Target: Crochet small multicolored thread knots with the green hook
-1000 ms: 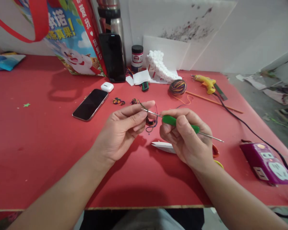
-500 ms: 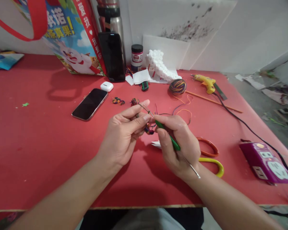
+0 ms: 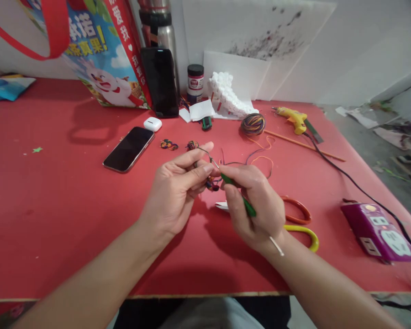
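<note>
My left hand (image 3: 181, 187) pinches a small multicoloured crochet piece (image 3: 212, 183), its thumb and fingertips closed on the yarn. A dark strand runs over the raised index finger. My right hand (image 3: 255, 201) grips a green-handled crochet hook (image 3: 249, 208) like a pen; the metal tip meets the yarn by my left fingertips, and the other metal end sticks out below the palm. Beneath the right hand lie scissors (image 3: 301, 228) with one orange and one yellow loop, partly covered. Beyond the left fingers sit a small yarn bundle (image 3: 192, 145) and another knotted yarn piece (image 3: 169, 145).
A yarn ball (image 3: 253, 124) trails loose strands behind my hands. On the left are a phone (image 3: 128, 150) and a white earbud case (image 3: 152, 124). A yellow glue gun (image 3: 292, 118), a thin stick (image 3: 304, 145) and a purple power socket (image 3: 380, 230) occupy the right side.
The crochet hook has shifted and tilted slightly, its tip drawn a little down at the yarn loop. My left hand stays nearly still.
</note>
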Demonstrator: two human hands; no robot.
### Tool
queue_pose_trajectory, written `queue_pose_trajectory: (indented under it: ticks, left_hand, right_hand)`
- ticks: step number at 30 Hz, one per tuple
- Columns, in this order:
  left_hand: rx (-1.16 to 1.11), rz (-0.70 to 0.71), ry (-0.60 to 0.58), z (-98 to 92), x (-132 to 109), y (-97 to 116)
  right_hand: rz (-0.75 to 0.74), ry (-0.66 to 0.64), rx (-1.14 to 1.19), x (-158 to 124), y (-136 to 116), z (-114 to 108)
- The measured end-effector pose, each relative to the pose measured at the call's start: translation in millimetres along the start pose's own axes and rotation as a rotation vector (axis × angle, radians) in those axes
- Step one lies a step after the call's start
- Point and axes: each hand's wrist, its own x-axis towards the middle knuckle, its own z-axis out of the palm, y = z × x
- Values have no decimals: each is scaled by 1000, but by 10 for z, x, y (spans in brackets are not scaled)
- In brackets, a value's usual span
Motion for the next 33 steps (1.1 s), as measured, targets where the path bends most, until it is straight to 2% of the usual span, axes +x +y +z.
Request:
queue_pose_trajectory:
  ticks: [5, 8, 14, 20, 29, 33]
  left_hand:
    - [-24, -63, -23, -4, -6, 33]
    - [30, -92, -39, -47, 19, 99]
    - [110, -106, -33, -116, 59, 217]
    - [178, -118, -37, -132, 87, 300]
    - [280, -211, 48, -156, 114, 394]
    - [296, -265, 35, -175, 130, 431]
  right_hand:
    - [-50, -41, 15, -17, 17, 2]
    - [-41, -68, 102, -6, 62, -41]
    - [31, -35, 181, 3, 92, -87]
    - [15, -60, 241, 64, 87, -159]
    - [93, -119, 283, 114, 63, -273]
    - [86, -139, 300, 123, 73, -313]
